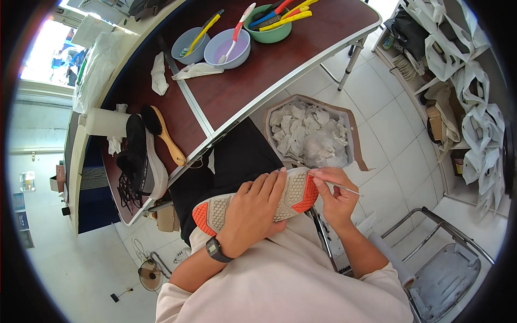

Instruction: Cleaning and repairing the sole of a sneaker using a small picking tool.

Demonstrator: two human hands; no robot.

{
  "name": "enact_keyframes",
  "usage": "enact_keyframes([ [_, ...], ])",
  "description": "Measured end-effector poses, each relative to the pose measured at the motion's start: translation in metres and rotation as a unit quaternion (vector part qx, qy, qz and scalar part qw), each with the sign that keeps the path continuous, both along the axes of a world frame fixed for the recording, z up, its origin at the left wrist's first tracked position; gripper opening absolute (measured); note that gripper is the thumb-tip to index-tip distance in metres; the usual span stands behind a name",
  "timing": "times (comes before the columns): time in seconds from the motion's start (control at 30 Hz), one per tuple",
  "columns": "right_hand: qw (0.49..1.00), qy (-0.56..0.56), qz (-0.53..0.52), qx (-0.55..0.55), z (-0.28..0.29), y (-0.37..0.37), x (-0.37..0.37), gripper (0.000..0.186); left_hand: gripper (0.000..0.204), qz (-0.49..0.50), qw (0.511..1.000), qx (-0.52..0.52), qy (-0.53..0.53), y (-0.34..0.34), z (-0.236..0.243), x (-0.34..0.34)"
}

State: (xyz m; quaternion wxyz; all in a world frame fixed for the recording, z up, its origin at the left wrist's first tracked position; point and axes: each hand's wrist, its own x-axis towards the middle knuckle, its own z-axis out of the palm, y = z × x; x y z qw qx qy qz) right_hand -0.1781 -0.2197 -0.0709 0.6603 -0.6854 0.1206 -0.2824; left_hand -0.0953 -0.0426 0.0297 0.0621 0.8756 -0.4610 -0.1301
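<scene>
Across my lap lies a shoe [294, 189] with its sole facing up. The tread is pale grey with a honeycomb pattern and orange patches at both ends. My left hand [253, 210], with a watch at its wrist, is wrapped over the middle of the shoe and grips it. Between the fingers and thumb of my right hand [338, 198] is a thin metal pick [351, 190]. Those fingers are at the orange end of the sole on the right; the pick's working tip is hidden there.
A dark red table [237, 94] holds a blue bowl [180, 48], a lilac bowl [237, 61] and a green bowl [269, 35] with brushes. A wooden brush [171, 144] lies beside a black shoe [141, 161]. Below stands a box [356, 126] of crumpled wipes; a metal chair [447, 280] is at right.
</scene>
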Motion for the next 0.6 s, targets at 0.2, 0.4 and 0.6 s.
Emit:
enact_keyframes([
  [0.2,0.993,-0.028,0.015,0.116,-0.009,0.011,0.002,0.018,0.102,0.003,0.999,-0.026,0.018,0.001,-0.005,0.008],
  [0.4,0.998,-0.026,0.033,0.049,-0.007,0.013,0.008,0.019,0.101,0.011,0.999,-0.046,0.023,0.003,-0.007,0.013],
  [0.6,0.999,0.025,-0.016,-0.042,-0.017,0.015,0.001,0.016,0.105,0.039,0.998,-0.019,0.049,0.004,-0.005,0.001],
])
